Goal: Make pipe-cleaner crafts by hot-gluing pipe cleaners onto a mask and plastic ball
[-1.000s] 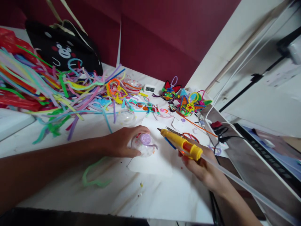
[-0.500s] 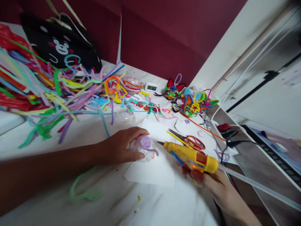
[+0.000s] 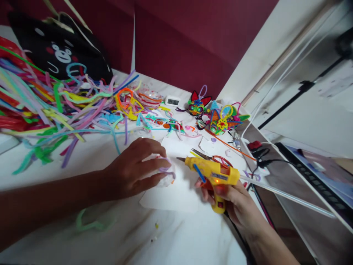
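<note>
My left hand [image 3: 143, 165] curls over a clear plastic ball [image 3: 167, 181], its fingers wrapped round the top and side. A coiled purple pipe cleaner [image 3: 165, 169] lies on the ball, mostly hidden under my fingers, with its loose tail on the right side. The ball rests on a white sheet of paper [image 3: 173, 200]. My right hand [image 3: 231, 197] grips a yellow hot glue gun [image 3: 212, 171] by its handle. The gun's dark nozzle points left at the ball, a short gap away. An orange light glows on its body, and a clear glue stick [image 3: 286, 193] sticks out behind.
Red-handled scissors [image 3: 211, 156] lie behind the glue gun. Tangled pipe cleaners [image 3: 79, 106] cover the back left before a black bag [image 3: 60, 48]. Decorated pipe-cleaner heads [image 3: 197, 105] and a small digital clock [image 3: 173, 101] stand at the back. Black cables [image 3: 261, 162] run at the right.
My left fingers have moved from the ball's sides onto the purple coil, covering much of it. The glue gun has tilted, showing its handle more. The whole view has shifted slightly.
</note>
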Demonstrator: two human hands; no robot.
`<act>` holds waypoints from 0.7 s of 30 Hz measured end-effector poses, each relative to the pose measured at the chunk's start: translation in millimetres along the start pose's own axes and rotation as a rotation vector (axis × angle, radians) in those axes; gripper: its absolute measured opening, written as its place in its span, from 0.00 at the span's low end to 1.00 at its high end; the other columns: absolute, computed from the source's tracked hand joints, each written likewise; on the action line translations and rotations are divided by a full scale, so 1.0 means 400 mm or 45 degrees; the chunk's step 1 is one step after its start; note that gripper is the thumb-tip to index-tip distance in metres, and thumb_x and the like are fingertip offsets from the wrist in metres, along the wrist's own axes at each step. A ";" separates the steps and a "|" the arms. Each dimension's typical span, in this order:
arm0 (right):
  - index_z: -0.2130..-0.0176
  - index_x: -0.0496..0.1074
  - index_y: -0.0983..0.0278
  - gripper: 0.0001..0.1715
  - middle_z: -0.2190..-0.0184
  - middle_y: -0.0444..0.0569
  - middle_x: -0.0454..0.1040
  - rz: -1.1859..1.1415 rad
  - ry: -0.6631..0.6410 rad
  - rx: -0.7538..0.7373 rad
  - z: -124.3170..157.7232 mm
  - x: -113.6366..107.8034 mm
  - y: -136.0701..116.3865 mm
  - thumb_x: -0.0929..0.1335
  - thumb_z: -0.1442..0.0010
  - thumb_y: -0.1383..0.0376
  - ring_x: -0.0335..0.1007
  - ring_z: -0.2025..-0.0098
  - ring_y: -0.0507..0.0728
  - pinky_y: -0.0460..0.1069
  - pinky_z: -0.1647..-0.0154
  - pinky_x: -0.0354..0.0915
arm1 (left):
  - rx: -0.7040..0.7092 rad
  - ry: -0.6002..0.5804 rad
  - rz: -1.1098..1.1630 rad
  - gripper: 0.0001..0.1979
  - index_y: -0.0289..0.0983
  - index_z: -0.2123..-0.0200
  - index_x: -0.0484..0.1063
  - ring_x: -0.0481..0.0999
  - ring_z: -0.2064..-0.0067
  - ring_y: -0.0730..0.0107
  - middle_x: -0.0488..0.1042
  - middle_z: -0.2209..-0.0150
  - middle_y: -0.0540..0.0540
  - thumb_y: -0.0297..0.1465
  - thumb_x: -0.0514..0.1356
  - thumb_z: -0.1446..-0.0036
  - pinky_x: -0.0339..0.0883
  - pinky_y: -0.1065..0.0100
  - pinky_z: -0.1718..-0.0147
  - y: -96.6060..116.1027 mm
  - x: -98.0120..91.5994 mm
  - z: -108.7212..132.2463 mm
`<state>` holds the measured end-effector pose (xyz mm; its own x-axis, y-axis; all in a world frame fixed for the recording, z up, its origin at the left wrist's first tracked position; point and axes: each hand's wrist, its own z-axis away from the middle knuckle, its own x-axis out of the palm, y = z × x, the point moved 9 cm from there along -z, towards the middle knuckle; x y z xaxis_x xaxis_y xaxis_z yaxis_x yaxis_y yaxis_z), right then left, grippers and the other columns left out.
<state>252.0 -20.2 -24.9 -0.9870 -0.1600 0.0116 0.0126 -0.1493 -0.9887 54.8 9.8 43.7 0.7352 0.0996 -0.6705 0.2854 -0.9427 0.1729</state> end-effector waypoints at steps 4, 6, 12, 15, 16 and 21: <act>0.69 0.77 0.67 0.14 0.79 0.47 0.72 -0.145 -0.002 -0.004 -0.010 0.017 -0.017 0.66 0.54 0.63 0.58 0.78 0.50 0.46 0.77 0.52 | 0.186 0.009 -0.194 0.08 0.41 0.57 0.69 0.70 0.59 0.63 0.73 0.62 0.46 0.27 0.59 0.40 0.65 0.57 0.55 0.087 -0.017 -0.069; 0.69 0.77 0.68 0.13 0.79 0.47 0.72 -0.169 -0.006 0.008 -0.010 0.020 -0.015 0.67 0.55 0.64 0.59 0.79 0.50 0.46 0.78 0.51 | 0.261 -0.032 -0.236 0.05 0.39 0.58 0.69 0.70 0.60 0.64 0.73 0.63 0.46 0.27 0.57 0.38 0.64 0.59 0.58 0.114 -0.006 -0.106; 0.67 0.78 0.70 0.17 0.78 0.48 0.73 -0.245 -0.082 -0.027 -0.009 0.028 -0.008 0.66 0.55 0.65 0.59 0.79 0.50 0.47 0.76 0.52 | 0.287 -0.220 -0.347 0.07 0.37 0.65 0.70 0.68 0.62 0.65 0.71 0.65 0.45 0.28 0.53 0.35 0.60 0.62 0.62 0.120 0.054 -0.174; 0.68 0.78 0.70 0.16 0.80 0.46 0.72 -0.279 -0.089 -0.025 -0.007 0.027 -0.009 0.66 0.55 0.65 0.58 0.80 0.49 0.46 0.77 0.52 | 0.331 -0.276 -0.454 0.11 0.36 0.67 0.70 0.67 0.64 0.65 0.71 0.67 0.45 0.27 0.51 0.34 0.59 0.61 0.62 0.129 0.071 -0.182; 0.68 0.78 0.70 0.15 0.80 0.46 0.71 -0.293 -0.084 -0.021 -0.007 0.026 -0.011 0.66 0.55 0.65 0.58 0.80 0.49 0.46 0.77 0.51 | 0.361 -0.290 -0.491 0.12 0.36 0.68 0.70 0.66 0.64 0.65 0.70 0.67 0.46 0.27 0.49 0.34 0.59 0.61 0.62 0.134 0.075 -0.183; 0.71 0.77 0.69 0.14 0.82 0.46 0.71 -0.311 -0.078 -0.027 -0.009 0.027 -0.024 0.66 0.57 0.65 0.58 0.81 0.49 0.46 0.79 0.50 | 0.481 -0.295 -0.602 0.17 0.37 0.68 0.71 0.67 0.65 0.64 0.71 0.68 0.46 0.26 0.45 0.33 0.59 0.58 0.59 0.148 0.090 -0.179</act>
<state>240.8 -17.1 -15.9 -0.9488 -0.1807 0.2591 -0.2293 -0.1701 -0.9584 142.2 -19.6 81.2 0.4197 0.4998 -0.7577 0.2787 -0.8654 -0.4165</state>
